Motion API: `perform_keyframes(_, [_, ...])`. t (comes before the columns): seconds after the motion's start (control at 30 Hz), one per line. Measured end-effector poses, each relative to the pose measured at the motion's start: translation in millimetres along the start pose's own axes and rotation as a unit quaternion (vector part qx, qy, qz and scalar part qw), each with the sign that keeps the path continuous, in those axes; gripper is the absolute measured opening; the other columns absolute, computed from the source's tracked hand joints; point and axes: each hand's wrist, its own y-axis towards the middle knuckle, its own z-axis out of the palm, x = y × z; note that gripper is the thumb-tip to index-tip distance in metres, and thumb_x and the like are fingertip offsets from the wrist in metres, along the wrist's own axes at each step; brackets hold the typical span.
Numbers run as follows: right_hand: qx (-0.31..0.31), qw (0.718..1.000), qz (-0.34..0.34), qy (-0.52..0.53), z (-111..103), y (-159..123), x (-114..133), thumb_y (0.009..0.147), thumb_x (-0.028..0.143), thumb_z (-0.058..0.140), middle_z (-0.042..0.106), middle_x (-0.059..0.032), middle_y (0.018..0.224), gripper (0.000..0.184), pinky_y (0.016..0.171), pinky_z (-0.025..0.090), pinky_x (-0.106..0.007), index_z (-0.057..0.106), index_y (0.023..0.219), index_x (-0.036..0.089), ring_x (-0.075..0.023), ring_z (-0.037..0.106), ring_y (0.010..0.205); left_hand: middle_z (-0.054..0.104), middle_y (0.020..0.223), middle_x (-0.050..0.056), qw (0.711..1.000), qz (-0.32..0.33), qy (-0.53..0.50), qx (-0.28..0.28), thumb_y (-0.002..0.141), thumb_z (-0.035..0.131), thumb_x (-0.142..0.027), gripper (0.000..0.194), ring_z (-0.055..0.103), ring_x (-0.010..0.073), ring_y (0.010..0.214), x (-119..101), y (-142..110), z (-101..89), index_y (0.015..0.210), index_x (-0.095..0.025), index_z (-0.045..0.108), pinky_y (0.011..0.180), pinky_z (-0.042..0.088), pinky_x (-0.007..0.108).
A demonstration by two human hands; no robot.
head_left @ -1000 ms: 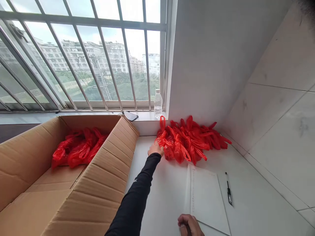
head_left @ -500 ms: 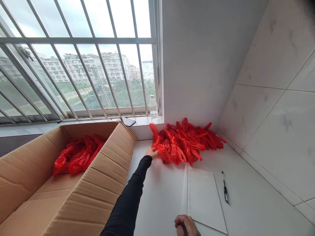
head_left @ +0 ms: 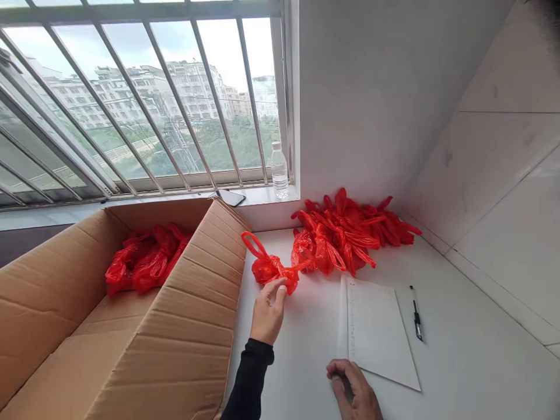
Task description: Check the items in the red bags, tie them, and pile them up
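Observation:
My left hand (head_left: 269,309), in a black sleeve, pinches a knotted red plastic bag (head_left: 271,268) at its near side. One loop handle of this bag stands up at its left, and what is inside is hidden. The bag is over the white tabletop, between the cardboard box and a heap of similar red plastic bags (head_left: 345,233). Beside the lower left corner of a white notebook (head_left: 378,332), my right hand (head_left: 354,388) rests with its fingers curled in and nothing visible in them.
A large open cardboard box (head_left: 192,303) stands at the left with several red bags (head_left: 149,256) inside. A black pen (head_left: 416,318) lies right of the notebook. On the sill of the barred window are a phone (head_left: 231,198) and a clear water bottle (head_left: 279,170). Tiled wall borders the right.
My left hand has drawn one red bag away from the heap, toward the box and nearer to me. The view has tilted down a little. My right hand stays by the notebook.

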Motion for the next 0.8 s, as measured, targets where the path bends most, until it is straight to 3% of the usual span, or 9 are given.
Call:
perform_keyframes(0.1, [0.039,0.999,0.031,0.021,-16,5,14,0.098,0.050,0.046,0.070,-0.0046,0.089,0.033,0.078,0.057,-0.028,0.065,0.101,0.023,-0.0192,0.069,0.084,0.068,0.129,0.007,0.999,0.009,-0.019,0.035,0.092,0.057,-0.034,0.029,0.054,0.0261,0.131,2,-70,18.9,0.116,-0.025,0.072,0.115,0.040,0.046])
perform_keyframes(0.17, [0.083,0.996,0.025,0.011,-27,12,23,0.097,0.045,0.052,0.071,-0.0063,0.105,0.032,0.084,0.057,-0.030,0.060,0.119,0.024,-0.0194,0.068,0.092,0.066,0.133,0.006,0.994,0.034,-0.043,0.092,0.094,0.057,-0.037,0.032,0.055,0.0255,0.131,-1,-110,25.5,0.123,-0.030,0.069,0.112,0.045,0.046])
perform_keyframes(0.27, [0.120,0.993,-0.011,-0.014,-40,24,32,0.096,0.040,0.058,0.068,-0.0077,0.112,0.033,0.085,0.058,-0.033,0.057,0.125,0.023,-0.0197,0.067,0.094,0.061,0.139,0.003,0.984,0.089,-0.049,0.149,0.096,0.057,-0.034,0.041,0.055,0.0239,0.131,-8,-147,17.0,0.136,-0.037,0.058,0.111,0.047,0.043])
perform_keyframes(0.4, [0.115,0.993,-0.009,-0.022,-51,34,36,0.098,0.037,0.054,0.069,-0.0069,0.099,0.020,0.083,0.058,-0.034,0.063,0.108,0.022,-0.0196,0.067,0.088,0.061,0.136,0.002,0.993,0.094,0.057,0.031,0.099,0.051,-0.028,0.037,0.056,0.0242,0.127,-6,-148,-13.8,0.133,-0.041,0.058,0.105,0.050,0.044])
perform_keyframes(0.47, [0.112,0.993,0.000,-0.027,-55,36,37,0.098,0.036,0.053,0.069,-0.0068,0.099,0.019,0.083,0.058,-0.034,0.063,0.107,0.022,-0.0193,0.067,0.087,0.060,0.133,0.004,0.987,0.103,0.125,0.008,0.098,0.052,-0.029,0.036,0.056,0.0267,0.125,3,-141,-22.6,0.132,-0.039,0.058,0.102,0.049,0.047])
perform_keyframes(0.57, [0.101,0.993,-0.010,-0.055,-62,35,43,0.099,0.031,0.051,0.067,-0.0075,0.107,0.019,0.086,0.058,-0.037,0.061,0.112,0.023,-0.0208,0.065,0.095,0.064,0.124,0.007,0.974,0.102,0.164,0.117,0.095,0.057,-0.035,0.035,0.057,0.0285,0.118,17,-135,-20.3,0.129,-0.032,0.060,0.097,0.051,0.048])
perform_keyframes(0.63, [0.072,0.992,-0.055,-0.093,-66,33,49,0.097,0.026,0.050,0.063,-0.0091,0.118,0.025,0.094,0.055,-0.043,0.058,0.121,0.023,-0.0238,0.060,0.109,0.067,0.111,0.007,0.970,0.075,0.147,0.178,0.095,0.056,-0.037,0.025,0.061,0.0270,0.106,23,-136,-13.3,0.117,-0.028,0.065,0.089,0.053,0.045])
perform_keyframes(0.7, [0.057,0.982,-0.121,-0.130,-68,31,57,0.094,0.021,0.052,0.058,-0.0107,0.126,0.034,0.101,0.049,-0.050,0.054,0.128,0.023,-0.0269,0.053,0.121,0.067,0.101,0.006,0.973,0.045,0.127,0.189,0.097,0.053,-0.037,0.018,0.061,0.0253,0.097,24,-139,-6.9,0.104,-0.026,0.065,0.084,0.053,0.042])
perform_keyframes(0.8, [0.114,0.956,-0.208,-0.171,-67,30,68,0.091,0.019,0.058,0.058,-0.0099,0.125,0.036,0.105,0.045,-0.053,0.057,0.127,0.024,-0.0281,0.052,0.122,0.065,0.097,0.004,0.977,0.033,0.094,0.187,0.098,0.052,-0.037,0.015,0.060,0.0228,0.092,17,-143,-2.6,0.101,-0.026,0.062,0.081,0.052,0.038])
